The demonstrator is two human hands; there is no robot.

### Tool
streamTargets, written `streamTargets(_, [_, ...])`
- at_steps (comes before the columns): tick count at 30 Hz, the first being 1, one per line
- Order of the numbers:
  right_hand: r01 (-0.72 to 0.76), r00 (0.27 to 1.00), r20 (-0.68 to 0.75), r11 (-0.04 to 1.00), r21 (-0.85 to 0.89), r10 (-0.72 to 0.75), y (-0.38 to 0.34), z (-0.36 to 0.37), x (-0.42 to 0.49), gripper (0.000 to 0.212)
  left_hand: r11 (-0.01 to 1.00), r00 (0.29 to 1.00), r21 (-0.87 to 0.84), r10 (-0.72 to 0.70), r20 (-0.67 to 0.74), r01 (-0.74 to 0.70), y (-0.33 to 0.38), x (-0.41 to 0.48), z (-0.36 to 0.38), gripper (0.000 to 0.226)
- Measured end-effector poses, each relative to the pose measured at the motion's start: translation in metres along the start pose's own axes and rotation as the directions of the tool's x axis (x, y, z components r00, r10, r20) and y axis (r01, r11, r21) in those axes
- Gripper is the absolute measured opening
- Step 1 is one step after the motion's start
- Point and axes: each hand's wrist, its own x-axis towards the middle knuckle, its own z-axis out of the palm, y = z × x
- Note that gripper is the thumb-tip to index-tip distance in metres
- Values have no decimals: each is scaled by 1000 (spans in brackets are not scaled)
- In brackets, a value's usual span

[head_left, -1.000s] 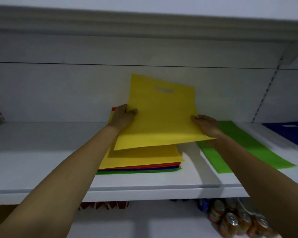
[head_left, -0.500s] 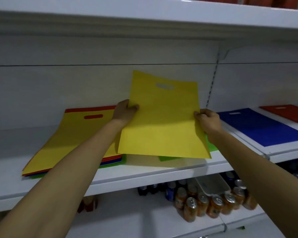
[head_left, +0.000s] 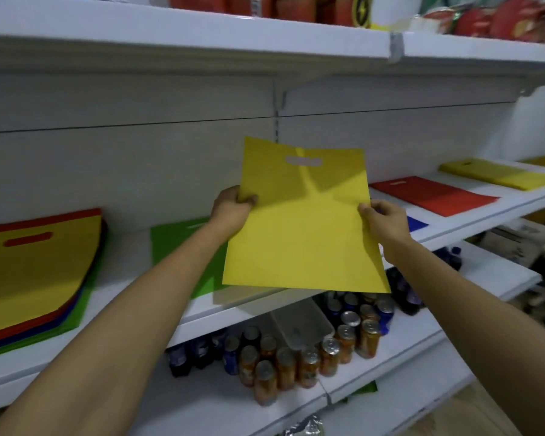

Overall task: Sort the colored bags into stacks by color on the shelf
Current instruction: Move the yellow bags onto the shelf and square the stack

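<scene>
We hold a yellow bag [head_left: 302, 228] upright above the shelf [head_left: 249, 306], left hand [head_left: 230, 209] and right hand [head_left: 383, 220] pinching its side edges. Carried carelessly, it could flop or miss the yellow stack [head_left: 497, 176] far right.

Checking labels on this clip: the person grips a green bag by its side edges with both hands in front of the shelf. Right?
No: the held bag is yellow, not green. The head view shows the left hand and right hand gripping its side edges in front of the shelf; the green bag lies flat on the shelf.
</scene>
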Motion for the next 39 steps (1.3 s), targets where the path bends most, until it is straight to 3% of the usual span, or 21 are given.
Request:
streamTargets(8, [-8,974,-224,997,-74,-9,21,-158,26,10,981,973,-166,128,191,-97,77,-5,150,26])
streamTargets(21, [-143,841,-539,975,-170,29,58,-347,64,12,944,830,-292,285,479,-156,184,4,365,29])
streamTargets(30, [-228,732,-674,968,-103,100,74,-428,150,22,903,760,-394,375,530,-171,254,66,508,25])
streamTargets(39, [-242,703,-700,968,-66,128,101,-469,245,17,905,756,-391,373,538,-168,289,139,615,26])
